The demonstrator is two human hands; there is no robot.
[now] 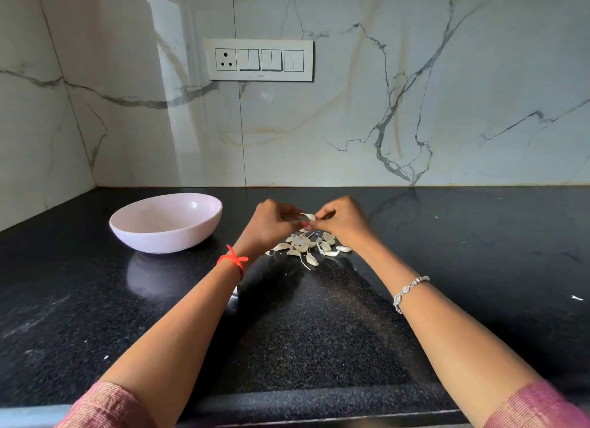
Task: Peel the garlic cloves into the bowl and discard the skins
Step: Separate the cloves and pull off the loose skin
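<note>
A white garlic clove (309, 217) is held between both hands above the black counter. My left hand (271, 223) pinches it from the left, and my right hand (343, 221) pinches it from the right with curled fingers. Just below the hands lies a pile of garlic cloves and papery skins (306, 247). A pale pink bowl (166, 221) stands on the counter to the left of my left hand; its inside looks bare from here.
The black granite counter (319, 325) runs to a marble wall behind and a corner at the left. A switch plate (259, 59) is on the wall. Small white scraps (576, 297) lie at the far right.
</note>
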